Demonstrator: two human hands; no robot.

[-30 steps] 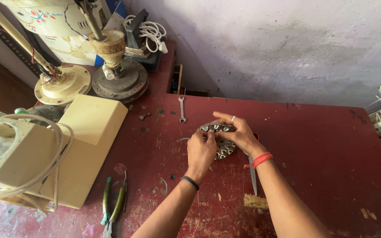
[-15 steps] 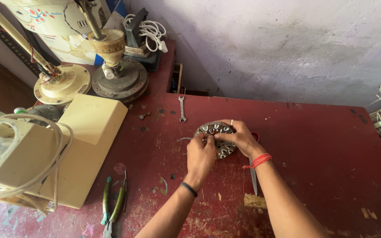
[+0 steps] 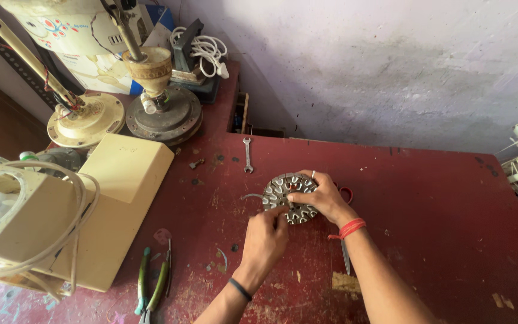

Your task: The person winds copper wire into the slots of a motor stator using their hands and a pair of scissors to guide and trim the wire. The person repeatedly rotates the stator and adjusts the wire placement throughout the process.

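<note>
Metal spanner (image 3: 247, 155) beyond stator (image 3: 283, 191), pliers (image 3: 153, 287) nearer.

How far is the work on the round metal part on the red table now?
Done: the round slotted metal stator core lies bare on the worn red table, apart from any housing. In hand: the right hand steadies it from above, while the left hand works at its near edge. Left: the small steel spanner and the green-handled pliers lie untouched; no new winding shows.

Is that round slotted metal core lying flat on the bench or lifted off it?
Cannot tell for sure. The core shows its slotted face up, level, both hands on it, low over the red bench.
</note>
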